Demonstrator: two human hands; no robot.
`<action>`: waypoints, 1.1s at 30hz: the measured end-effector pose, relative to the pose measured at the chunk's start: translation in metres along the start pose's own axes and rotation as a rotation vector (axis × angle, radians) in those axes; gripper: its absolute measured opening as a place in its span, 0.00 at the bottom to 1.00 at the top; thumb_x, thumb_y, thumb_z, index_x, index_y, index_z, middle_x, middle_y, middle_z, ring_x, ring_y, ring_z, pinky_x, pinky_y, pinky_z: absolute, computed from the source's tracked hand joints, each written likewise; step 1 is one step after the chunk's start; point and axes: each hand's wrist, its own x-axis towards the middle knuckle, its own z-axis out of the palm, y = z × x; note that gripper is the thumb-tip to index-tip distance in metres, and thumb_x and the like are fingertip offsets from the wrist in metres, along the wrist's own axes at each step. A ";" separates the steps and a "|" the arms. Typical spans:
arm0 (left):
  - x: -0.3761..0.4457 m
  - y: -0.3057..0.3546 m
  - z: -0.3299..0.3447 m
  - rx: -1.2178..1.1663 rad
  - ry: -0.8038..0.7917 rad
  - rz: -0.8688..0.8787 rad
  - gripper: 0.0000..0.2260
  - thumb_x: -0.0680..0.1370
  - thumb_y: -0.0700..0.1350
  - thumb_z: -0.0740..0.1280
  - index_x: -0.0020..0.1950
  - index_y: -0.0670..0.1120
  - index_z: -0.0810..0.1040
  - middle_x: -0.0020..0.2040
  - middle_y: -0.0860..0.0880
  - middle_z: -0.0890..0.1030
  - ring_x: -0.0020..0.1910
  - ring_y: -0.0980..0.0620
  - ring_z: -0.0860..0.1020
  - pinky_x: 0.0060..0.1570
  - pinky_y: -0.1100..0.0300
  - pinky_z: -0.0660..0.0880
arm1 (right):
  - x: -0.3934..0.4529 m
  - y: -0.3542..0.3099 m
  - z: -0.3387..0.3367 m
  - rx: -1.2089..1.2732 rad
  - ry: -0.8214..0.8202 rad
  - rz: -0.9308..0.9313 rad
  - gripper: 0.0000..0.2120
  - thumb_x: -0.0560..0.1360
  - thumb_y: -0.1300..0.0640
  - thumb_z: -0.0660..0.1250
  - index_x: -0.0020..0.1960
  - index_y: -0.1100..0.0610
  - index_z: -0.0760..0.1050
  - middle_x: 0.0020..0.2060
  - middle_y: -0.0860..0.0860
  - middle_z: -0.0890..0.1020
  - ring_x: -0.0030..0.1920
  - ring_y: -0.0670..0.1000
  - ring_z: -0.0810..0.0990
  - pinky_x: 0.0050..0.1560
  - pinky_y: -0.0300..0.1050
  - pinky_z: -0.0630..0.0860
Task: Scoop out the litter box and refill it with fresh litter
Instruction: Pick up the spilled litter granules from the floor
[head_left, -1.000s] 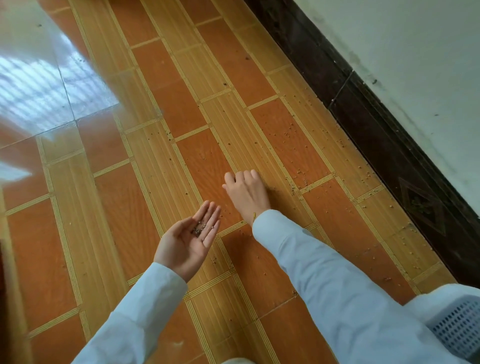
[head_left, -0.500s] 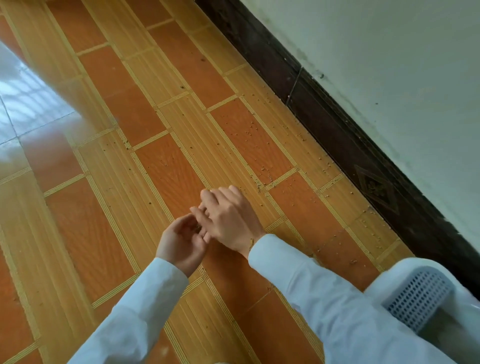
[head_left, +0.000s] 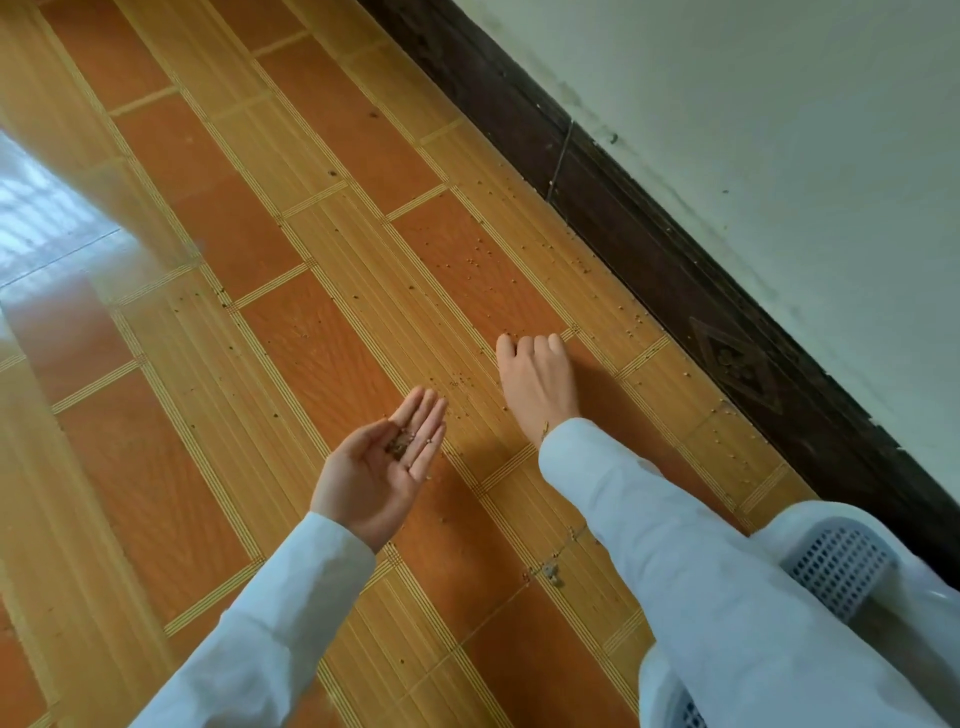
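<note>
Left hand: the left hand (head_left: 375, 467) lies palm up above the floor, fingers straight and close together, cupping a small heap of dark, gritty litter granules (head_left: 401, 441) at the base of the fingers.
Right hand: the right hand (head_left: 537, 382) reaches down to the floor, knuckles up, fingers curled under; whether it pinches anything cannot be told.
Sleeves: both arms wear smooth, pale blue-white fabric sleeves (head_left: 711, 571).
Loose litter: tiny tan grains of scattered litter (head_left: 480, 260) dot the tiles around the right hand and along the wall.
Floor: glossy orange and yellow wood-grain floor tiles (head_left: 208, 218) with fine striped bands.
Skirting: a dark brown skirting board (head_left: 649, 244) with a carved diamond, under a pale green painted wall (head_left: 779, 130).
Corner: a white plastic perforated basket (head_left: 836, 566), partly hidden by the right sleeve.
</note>
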 end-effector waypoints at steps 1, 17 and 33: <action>0.001 0.000 0.000 0.002 -0.007 -0.003 0.18 0.80 0.39 0.52 0.65 0.36 0.73 0.63 0.40 0.77 0.63 0.43 0.76 0.64 0.49 0.69 | 0.000 -0.001 0.000 -0.002 -0.012 -0.013 0.06 0.78 0.61 0.58 0.51 0.55 0.72 0.35 0.50 0.80 0.35 0.51 0.76 0.44 0.46 0.70; 0.023 -0.026 0.016 0.085 -0.035 -0.018 0.16 0.79 0.40 0.54 0.62 0.36 0.74 0.58 0.42 0.80 0.59 0.47 0.78 0.62 0.53 0.72 | -0.045 -0.004 -0.042 0.566 0.233 -0.150 0.08 0.80 0.59 0.57 0.47 0.59 0.73 0.30 0.50 0.78 0.30 0.51 0.74 0.38 0.46 0.68; 0.019 -0.042 0.034 0.089 -0.075 -0.061 0.18 0.81 0.39 0.52 0.66 0.35 0.72 0.64 0.41 0.77 0.63 0.43 0.76 0.64 0.51 0.70 | -0.054 0.090 0.005 0.038 -0.306 0.413 0.07 0.81 0.60 0.55 0.55 0.60 0.69 0.40 0.53 0.82 0.39 0.52 0.79 0.52 0.48 0.72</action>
